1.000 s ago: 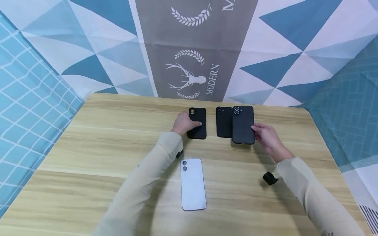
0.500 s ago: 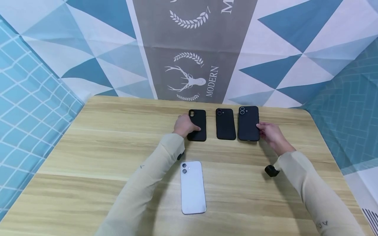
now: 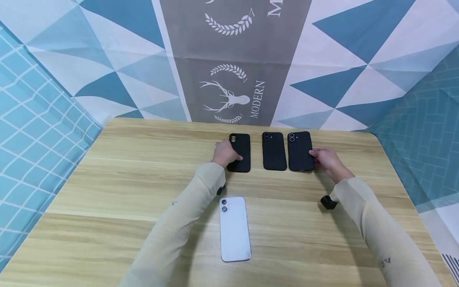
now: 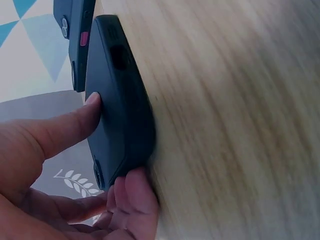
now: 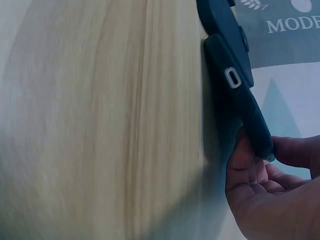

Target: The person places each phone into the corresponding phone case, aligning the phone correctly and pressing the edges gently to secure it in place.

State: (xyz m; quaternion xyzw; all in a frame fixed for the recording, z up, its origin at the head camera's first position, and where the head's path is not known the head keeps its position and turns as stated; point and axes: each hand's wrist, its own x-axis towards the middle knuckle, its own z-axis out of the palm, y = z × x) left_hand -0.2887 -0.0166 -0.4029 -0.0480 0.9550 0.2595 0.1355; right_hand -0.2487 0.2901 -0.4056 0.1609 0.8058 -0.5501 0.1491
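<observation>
My left hand (image 3: 224,154) grips the left black phone case (image 3: 242,148) by its left side, thumb on its back; in the left wrist view this case (image 4: 115,110) stands close to the wood with fingers at its edge. My right hand (image 3: 329,162) pinches the rightmost black phone (image 3: 300,152) at its right edge. The right wrist view shows that phone (image 5: 245,102) tilted, its held edge raised off the table. Between them lies another black phone or case (image 3: 274,151), just left of the held one.
A white phone (image 3: 235,229) lies nearer on the wooden table (image 3: 118,175), below the left case. Patterned cloth (image 3: 143,52) hangs behind the table and along both sides. A dark device (image 3: 328,202) is at the right wrist.
My right hand has moved the rightmost phone right, off the middle one it overlapped, and lowered it beside that one. My left hand keeps its grip in about the same place.
</observation>
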